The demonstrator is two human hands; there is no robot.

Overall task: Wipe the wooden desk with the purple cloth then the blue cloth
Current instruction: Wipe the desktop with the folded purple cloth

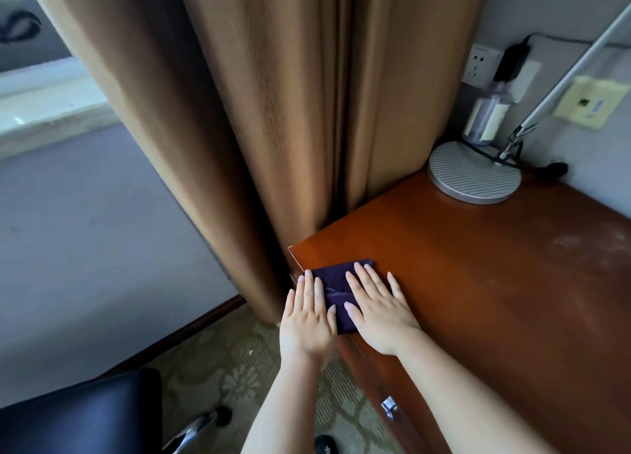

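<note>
The folded purple cloth [333, 289] lies flat at the near left corner of the wooden desk [495, 266]. My left hand [309, 320] presses its left part with straight fingers, the palm hanging over the desk's edge. My right hand [377, 308] lies flat on the cloth's right part, fingers spread and pointing away from me. Both hands cover much of the cloth. No blue cloth is in view.
A brown curtain [273, 112] hangs against the desk's left end. A lamp with a round grey base [474, 175] and a clear bottle [486, 115] stand at the back by wall sockets [479, 66]. A black chair seat [78, 416] is at lower left. A drawer handle [389, 407] sticks out below the desk's front.
</note>
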